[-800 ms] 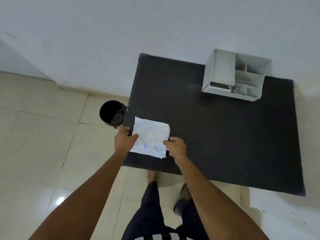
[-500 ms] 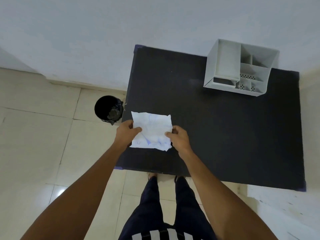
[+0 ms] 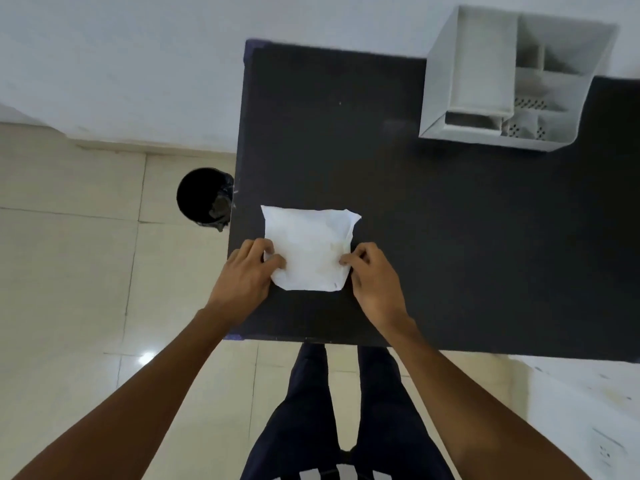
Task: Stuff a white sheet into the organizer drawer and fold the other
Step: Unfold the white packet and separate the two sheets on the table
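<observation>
A crumpled white sheet (image 3: 309, 249) lies on the black table (image 3: 433, 209) near its front left corner. My left hand (image 3: 244, 277) pinches the sheet's left edge, thumb on top. On the opposite edge, my right hand (image 3: 372, 275) pinches the paper the same way. The right upper corner of the sheet curls up. A white organizer (image 3: 460, 81) with several compartments stands at the table's back right, far from both hands. Its lower front slot looks dark; I cannot tell what is inside.
A black bin (image 3: 204, 195) stands on the tiled floor just left of the table. A white wall runs behind the table. My legs are at the table's front edge. A white surface (image 3: 588, 403) shows at the lower right.
The blue-marked face of the sheet no longer shows and a plain white face is up. Both hands have kept their hold on its side edges. The camera has moved closer to the table.
</observation>
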